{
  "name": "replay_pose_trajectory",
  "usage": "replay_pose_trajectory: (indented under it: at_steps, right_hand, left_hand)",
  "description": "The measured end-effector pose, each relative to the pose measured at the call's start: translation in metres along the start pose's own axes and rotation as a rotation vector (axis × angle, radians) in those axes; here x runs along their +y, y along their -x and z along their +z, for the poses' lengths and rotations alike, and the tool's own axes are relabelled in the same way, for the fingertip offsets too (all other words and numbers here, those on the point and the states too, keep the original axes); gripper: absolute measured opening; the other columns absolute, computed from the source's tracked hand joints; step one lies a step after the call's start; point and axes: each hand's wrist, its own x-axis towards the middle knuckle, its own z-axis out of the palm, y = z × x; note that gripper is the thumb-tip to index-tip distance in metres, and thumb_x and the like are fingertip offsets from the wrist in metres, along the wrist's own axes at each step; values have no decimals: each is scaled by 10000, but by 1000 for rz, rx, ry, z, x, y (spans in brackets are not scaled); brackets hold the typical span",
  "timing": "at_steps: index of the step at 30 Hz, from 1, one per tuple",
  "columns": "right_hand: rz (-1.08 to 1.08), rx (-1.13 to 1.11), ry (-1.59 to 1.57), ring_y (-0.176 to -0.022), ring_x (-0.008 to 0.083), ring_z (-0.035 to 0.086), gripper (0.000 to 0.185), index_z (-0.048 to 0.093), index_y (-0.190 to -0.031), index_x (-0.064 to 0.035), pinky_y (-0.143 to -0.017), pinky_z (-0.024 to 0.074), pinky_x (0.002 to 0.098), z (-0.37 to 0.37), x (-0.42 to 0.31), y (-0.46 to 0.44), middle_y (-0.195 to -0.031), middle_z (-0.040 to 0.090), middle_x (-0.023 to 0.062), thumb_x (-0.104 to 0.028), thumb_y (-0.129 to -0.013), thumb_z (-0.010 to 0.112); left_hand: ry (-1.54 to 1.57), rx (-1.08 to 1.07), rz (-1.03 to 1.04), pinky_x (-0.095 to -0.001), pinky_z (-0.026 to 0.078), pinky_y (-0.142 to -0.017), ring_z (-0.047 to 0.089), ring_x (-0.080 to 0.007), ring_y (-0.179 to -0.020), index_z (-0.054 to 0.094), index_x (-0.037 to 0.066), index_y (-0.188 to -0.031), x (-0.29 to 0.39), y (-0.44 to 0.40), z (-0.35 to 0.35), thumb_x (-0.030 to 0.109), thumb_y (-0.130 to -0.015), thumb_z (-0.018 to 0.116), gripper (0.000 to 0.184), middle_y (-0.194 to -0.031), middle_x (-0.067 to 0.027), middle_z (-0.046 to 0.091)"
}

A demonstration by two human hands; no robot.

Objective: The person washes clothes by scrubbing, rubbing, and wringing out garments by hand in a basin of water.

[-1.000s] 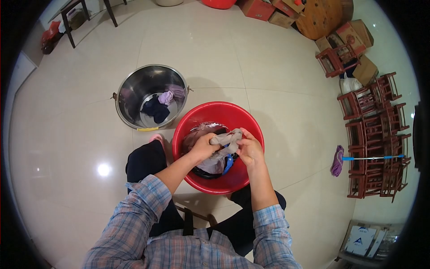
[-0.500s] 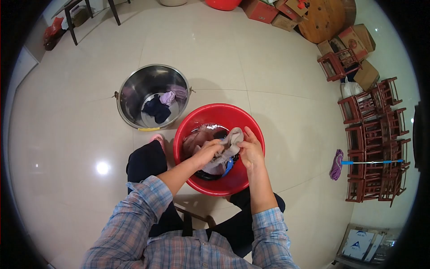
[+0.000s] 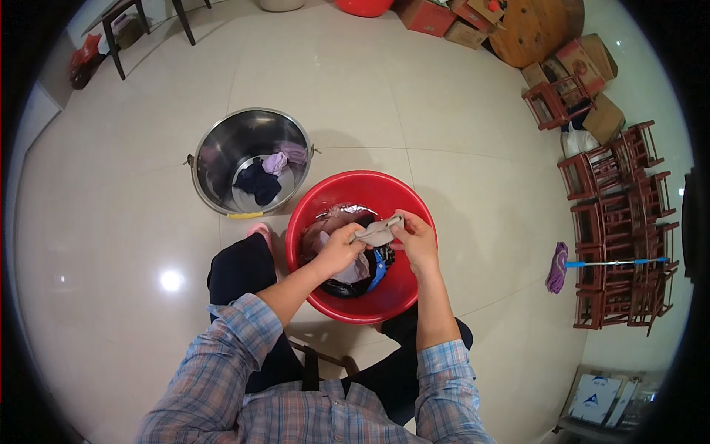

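Observation:
Over a red plastic basin (image 3: 399, 287), both hands stretch a small beige-grey cloth garment (image 3: 378, 232) between them. My left hand (image 3: 339, 251) pinches its left end, and my right hand (image 3: 416, 240) grips the right end with thumb and fingers. Below, in the basin, lies a heap of wet clothes: a dusty-pink piece (image 3: 316, 231), a black one (image 3: 342, 288) and a blue one (image 3: 381, 270). Some water glints at the far side. The exact kind of garment in my hands cannot be made out.
A steel bucket (image 3: 218, 152) with a dark cloth (image 3: 257, 183) and a lilac cloth (image 3: 275, 163) stands beyond the basin to the left. Stacked wooden stools (image 3: 610, 229), a mop (image 3: 558, 268) and cardboard boxes (image 3: 580, 65) line the right wall.
The garment, bunched and looped before, is now drawn out flatter between my hands. My left hand has shifted slightly left and down, and the cloth has lifted off the heap.

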Motion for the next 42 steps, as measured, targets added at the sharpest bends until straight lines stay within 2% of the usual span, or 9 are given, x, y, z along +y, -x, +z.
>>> replay_pose_trajectory:
  at_steps: [4,11,16,20,24,26,31,34,42]
  right_hand:
    - [46,-106,-107,-829,154,581,392,507,-1164,-64,-647,511,280,0,-24,13,-958,586,56,-25,-780,570]
    - [-3,-211,10,-837,168,583,385,493,-1159,-34,-705,505,304,-14,-7,4,-920,592,80,-37,-781,567]
    - [220,-141,-797,-819,213,591,347,502,-1135,-29,-711,500,321,-10,2,5,-909,597,115,-6,-790,485]
    - [250,-28,-829,-819,205,573,377,502,-1143,-33,-710,484,317,-15,5,1,-945,585,117,3,-768,478]
    - [68,-198,-868,-1028,221,495,509,459,-1198,-5,-906,392,349,-18,-5,5,-1108,521,138,16,-692,503]
    - [-55,-298,-652,-856,161,527,498,481,-1178,-22,-726,437,259,-9,-13,13,-1099,516,97,86,-693,463]
    - [52,-205,-277,-815,117,531,312,522,-1128,-34,-634,448,233,-4,-17,14,-1004,568,54,-144,-839,566]
    - [141,-130,-83,-610,92,521,269,563,-1027,-29,-510,427,213,-1,-20,16,-774,570,26,-232,-851,580]
    - [-71,-28,-114,-494,69,437,136,562,-834,-23,-429,341,198,2,2,1,-630,514,-2,-158,-853,563]
  left_hand:
    - [323,-67,-187,-238,429,-671,548,-103,-710,539,22,-899,3,-2,-7,-24,-769,490,147,-759,-42,579]
    - [191,-102,-114,-223,441,-682,560,-100,-760,523,26,-996,-4,-2,-4,-64,-770,483,246,-835,-37,588]
    - [156,-67,-77,-218,443,-678,568,-91,-764,503,35,-1039,-1,-3,-4,-73,-763,472,298,-846,-27,588]
    - [150,-128,-113,-215,443,-651,570,-88,-734,510,34,-1020,0,-2,-5,-78,-757,462,290,-834,-36,587]
    - [170,-73,-214,-210,435,-626,568,-90,-689,520,29,-988,0,-4,-9,-57,-756,457,255,-790,-41,583]
    - [169,-97,-218,-209,434,-623,569,-93,-682,523,30,-982,-2,-4,-11,-47,-755,456,249,-781,-41,583]
    - [141,-73,-208,-210,431,-629,555,-95,-672,535,27,-957,3,-3,-9,-40,-731,443,252,-763,-41,577]
    - [165,-63,-206,-206,426,-630,545,-92,-666,545,20,-928,6,-1,-7,-45,-724,438,239,-768,-45,575]
    - [277,-193,-264,-202,368,-530,482,-76,-557,538,34,-861,19,1,-12,2,-731,471,150,-629,-12,520]
